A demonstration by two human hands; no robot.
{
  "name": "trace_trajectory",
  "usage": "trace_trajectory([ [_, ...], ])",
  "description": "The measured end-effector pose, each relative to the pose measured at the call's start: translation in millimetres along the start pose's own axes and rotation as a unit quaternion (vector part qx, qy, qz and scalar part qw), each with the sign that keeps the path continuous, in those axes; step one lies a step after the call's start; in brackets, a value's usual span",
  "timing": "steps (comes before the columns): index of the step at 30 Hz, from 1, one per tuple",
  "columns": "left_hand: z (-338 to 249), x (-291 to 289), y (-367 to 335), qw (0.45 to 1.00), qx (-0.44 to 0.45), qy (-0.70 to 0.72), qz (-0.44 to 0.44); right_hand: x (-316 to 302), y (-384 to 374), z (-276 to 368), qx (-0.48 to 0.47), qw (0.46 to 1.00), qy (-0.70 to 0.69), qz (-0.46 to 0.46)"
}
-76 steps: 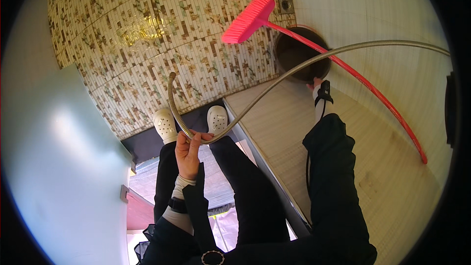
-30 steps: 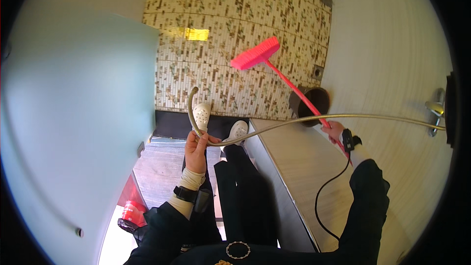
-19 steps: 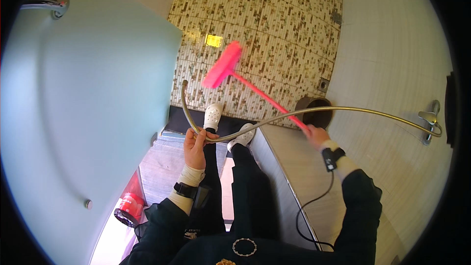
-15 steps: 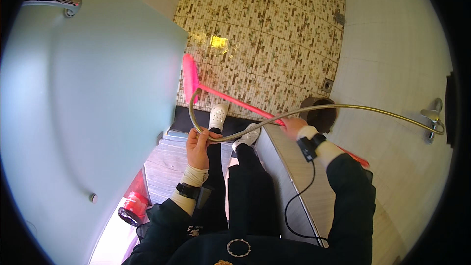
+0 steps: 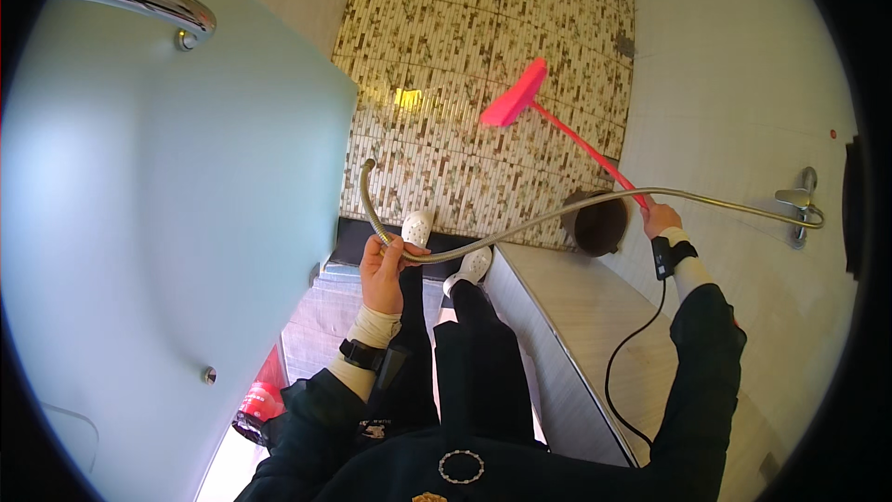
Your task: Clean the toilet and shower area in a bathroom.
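Above the dark doorsill (image 5: 355,242), the left hand (image 5: 383,277) is clamped on a flexible metal hose (image 5: 539,220), its free end curling up over the patterned floor (image 5: 446,46) and the rest running right to a tap (image 5: 799,199) on the pale wall (image 5: 743,112); the right hand (image 5: 661,219) grips a red-handled pink broom (image 5: 517,99), its head out over the floor, with a dark bucket (image 5: 599,225) near that hand

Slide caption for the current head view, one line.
Left hand holds a metal hose, right hand a pink broom, with a tiled floor ahead.
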State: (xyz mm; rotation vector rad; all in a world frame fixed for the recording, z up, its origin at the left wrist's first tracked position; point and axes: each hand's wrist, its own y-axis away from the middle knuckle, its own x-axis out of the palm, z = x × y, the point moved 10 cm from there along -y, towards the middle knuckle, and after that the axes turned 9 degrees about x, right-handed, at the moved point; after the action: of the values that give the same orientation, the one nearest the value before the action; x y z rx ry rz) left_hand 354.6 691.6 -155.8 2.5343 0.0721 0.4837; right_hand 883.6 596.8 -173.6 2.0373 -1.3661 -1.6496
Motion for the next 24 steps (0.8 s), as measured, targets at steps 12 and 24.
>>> trace_trajectory([
  [12,-25,6,-1,1.0,0.021,-0.013,0.014,23,65,283,-0.289,0.955,-0.055,0.044],
  [24,-61,-5,-15,0.999,0.035,0.008,0.026,1,-15,77,0.082,0.982,-0.17,-0.024],
])
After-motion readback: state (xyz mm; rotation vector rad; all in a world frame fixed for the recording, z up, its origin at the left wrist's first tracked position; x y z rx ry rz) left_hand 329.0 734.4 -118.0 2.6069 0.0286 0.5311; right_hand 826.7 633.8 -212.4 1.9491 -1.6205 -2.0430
